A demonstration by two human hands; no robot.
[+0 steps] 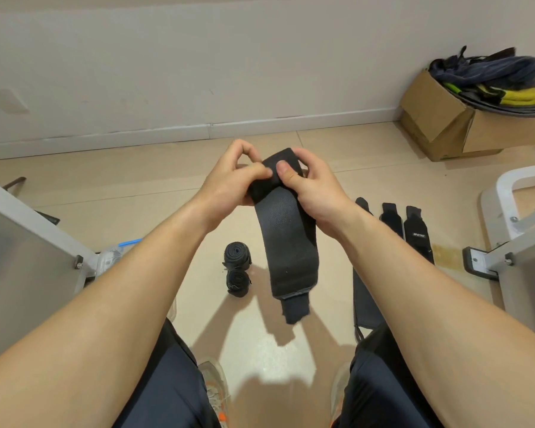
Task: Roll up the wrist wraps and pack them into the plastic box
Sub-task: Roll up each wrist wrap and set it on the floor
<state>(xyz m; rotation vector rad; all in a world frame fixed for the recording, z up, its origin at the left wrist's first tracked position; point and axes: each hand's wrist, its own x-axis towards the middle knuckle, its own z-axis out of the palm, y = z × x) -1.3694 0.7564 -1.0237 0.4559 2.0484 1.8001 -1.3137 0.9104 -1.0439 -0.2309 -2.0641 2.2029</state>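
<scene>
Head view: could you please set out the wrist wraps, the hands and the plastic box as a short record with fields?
held: black wrist wrap, hanging unrolled
grip: left hand and right hand pinch its upper end
done: two rolled wraps on the floor
waiting: flat wraps on the floor, right side
box: plastic box, partly hidden at left, contents unclear
</scene>
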